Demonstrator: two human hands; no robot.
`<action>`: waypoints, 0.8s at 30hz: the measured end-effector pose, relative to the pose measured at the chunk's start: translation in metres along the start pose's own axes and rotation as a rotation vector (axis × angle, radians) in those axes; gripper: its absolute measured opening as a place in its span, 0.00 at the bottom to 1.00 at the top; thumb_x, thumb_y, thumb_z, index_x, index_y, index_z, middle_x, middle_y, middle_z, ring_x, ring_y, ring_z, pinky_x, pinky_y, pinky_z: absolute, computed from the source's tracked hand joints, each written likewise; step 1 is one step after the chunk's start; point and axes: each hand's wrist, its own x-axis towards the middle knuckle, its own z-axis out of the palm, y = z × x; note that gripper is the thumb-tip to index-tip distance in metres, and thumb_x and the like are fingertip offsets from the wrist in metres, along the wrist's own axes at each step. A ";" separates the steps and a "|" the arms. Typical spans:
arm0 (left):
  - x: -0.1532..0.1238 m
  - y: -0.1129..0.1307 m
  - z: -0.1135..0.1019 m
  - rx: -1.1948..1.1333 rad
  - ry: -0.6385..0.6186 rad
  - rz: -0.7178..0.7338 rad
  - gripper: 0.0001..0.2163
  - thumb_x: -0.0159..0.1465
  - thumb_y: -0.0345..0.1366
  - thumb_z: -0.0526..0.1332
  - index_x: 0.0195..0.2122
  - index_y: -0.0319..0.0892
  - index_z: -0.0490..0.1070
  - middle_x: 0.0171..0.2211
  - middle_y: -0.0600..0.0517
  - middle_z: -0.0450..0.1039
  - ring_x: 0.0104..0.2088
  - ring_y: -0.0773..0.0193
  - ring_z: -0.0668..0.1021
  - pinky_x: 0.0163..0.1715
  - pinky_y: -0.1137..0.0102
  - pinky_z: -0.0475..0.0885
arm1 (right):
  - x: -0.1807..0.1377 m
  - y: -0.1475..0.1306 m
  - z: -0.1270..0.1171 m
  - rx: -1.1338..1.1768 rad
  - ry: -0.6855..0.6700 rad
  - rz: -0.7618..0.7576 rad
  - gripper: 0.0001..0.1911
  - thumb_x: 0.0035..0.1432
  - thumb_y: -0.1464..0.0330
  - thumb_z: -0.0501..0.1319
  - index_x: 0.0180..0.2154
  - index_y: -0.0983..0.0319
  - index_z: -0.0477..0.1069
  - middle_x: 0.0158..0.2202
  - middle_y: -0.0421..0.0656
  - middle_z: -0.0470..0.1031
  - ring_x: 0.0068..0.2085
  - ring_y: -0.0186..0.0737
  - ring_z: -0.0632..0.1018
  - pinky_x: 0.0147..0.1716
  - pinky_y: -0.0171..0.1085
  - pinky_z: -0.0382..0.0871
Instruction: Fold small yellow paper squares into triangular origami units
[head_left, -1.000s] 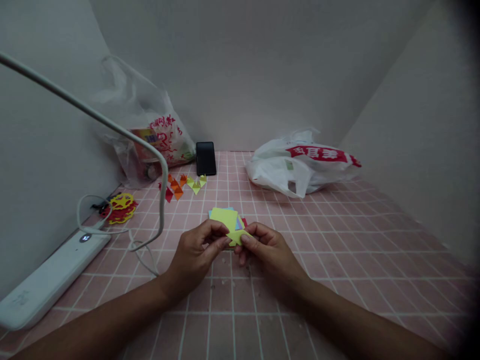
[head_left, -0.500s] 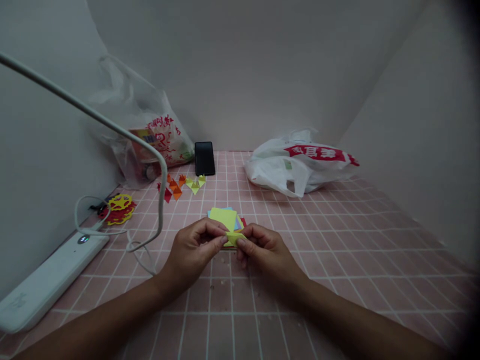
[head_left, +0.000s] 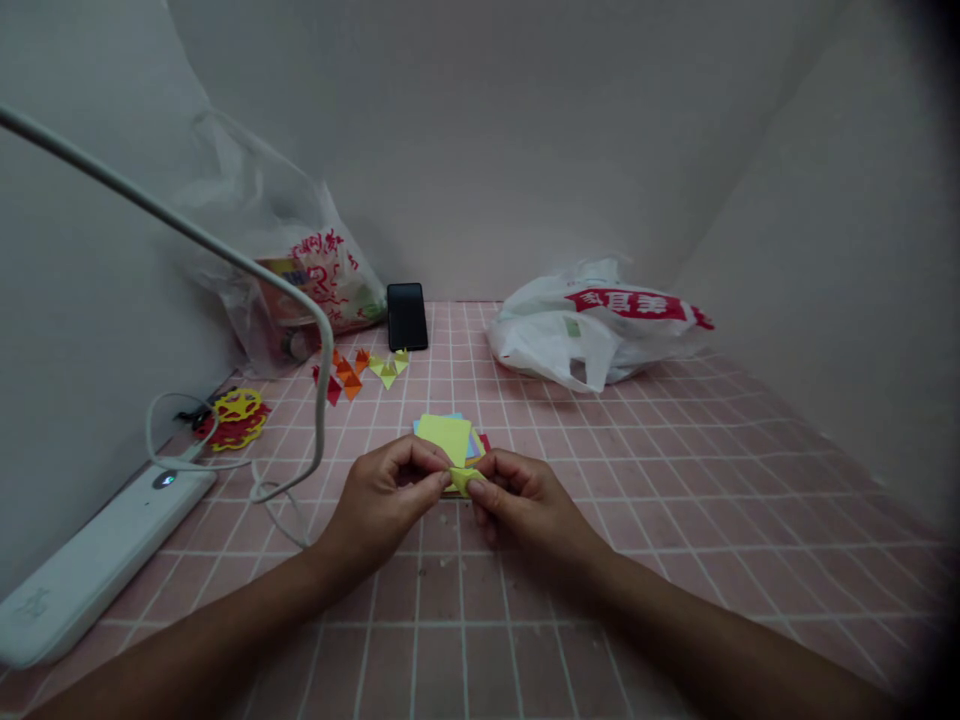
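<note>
A small folded piece of yellow paper [head_left: 463,478] is pinched between my two hands. My left hand [head_left: 394,492] grips its left end between thumb and fingers. At the right end, my right hand [head_left: 525,498] holds it with the thumb on top. Just behind the fingers lies a stack of coloured paper sheets [head_left: 445,433], yellow uppermost, with blue, purple and red edges showing. Farther back at left are several folded paper pieces: orange ones [head_left: 349,378], a red one [head_left: 333,390] and yellow ones [head_left: 386,372].
A black phone [head_left: 406,316] lies at the back, beside a bulging plastic bag [head_left: 322,280]. Another white plastic bag [head_left: 555,335] is at back right. On the left are a white power bank-like device [head_left: 105,560], a cable [head_left: 187,228] and red and yellow cutouts [head_left: 238,415].
The right end of the yellow paper looks shorter and folded over more, with my right thumb shifted slightly left. The whole view has moved slightly.
</note>
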 end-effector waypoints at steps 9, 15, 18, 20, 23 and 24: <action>-0.002 -0.002 0.001 0.077 -0.026 -0.021 0.02 0.57 0.31 0.62 0.28 0.40 0.70 0.30 0.51 0.73 0.33 0.63 0.76 0.37 0.67 0.70 | 0.001 0.001 -0.002 -0.158 0.023 -0.205 0.09 0.53 0.65 0.66 0.34 0.63 0.70 0.29 0.38 0.69 0.29 0.32 0.66 0.27 0.33 0.58; -0.004 0.000 0.002 0.050 -0.035 -0.106 0.04 0.58 0.31 0.63 0.33 0.40 0.69 0.30 0.55 0.71 0.31 0.67 0.74 0.32 0.71 0.69 | -0.003 0.001 -0.002 -0.264 0.030 -0.219 0.07 0.57 0.66 0.62 0.29 0.63 0.70 0.24 0.37 0.66 0.26 0.31 0.64 0.25 0.33 0.56; -0.002 0.003 0.003 -0.068 -0.042 -0.150 0.07 0.56 0.31 0.64 0.33 0.41 0.67 0.30 0.55 0.71 0.31 0.69 0.74 0.32 0.73 0.69 | -0.003 0.000 -0.002 -0.277 0.039 -0.205 0.10 0.58 0.66 0.61 0.26 0.63 0.68 0.22 0.36 0.64 0.24 0.30 0.63 0.24 0.33 0.55; -0.001 0.004 0.003 -0.137 -0.052 -0.186 0.08 0.55 0.31 0.65 0.32 0.40 0.65 0.29 0.56 0.71 0.30 0.69 0.74 0.32 0.73 0.69 | -0.002 0.000 -0.002 -0.273 0.023 -0.192 0.10 0.59 0.66 0.61 0.26 0.63 0.67 0.22 0.36 0.65 0.25 0.31 0.63 0.24 0.33 0.56; 0.000 0.005 0.005 -0.147 -0.033 -0.188 0.09 0.54 0.30 0.66 0.31 0.41 0.65 0.29 0.56 0.71 0.30 0.70 0.73 0.31 0.74 0.69 | -0.001 -0.002 -0.002 -0.277 -0.013 -0.205 0.08 0.58 0.65 0.61 0.32 0.64 0.71 0.26 0.38 0.69 0.28 0.32 0.66 0.28 0.33 0.59; -0.001 0.006 0.005 -0.131 -0.027 -0.180 0.08 0.54 0.30 0.66 0.32 0.41 0.66 0.29 0.56 0.70 0.29 0.70 0.73 0.31 0.74 0.69 | -0.001 -0.003 -0.001 -0.284 -0.022 -0.218 0.08 0.58 0.64 0.62 0.34 0.64 0.72 0.28 0.39 0.70 0.30 0.33 0.68 0.29 0.33 0.60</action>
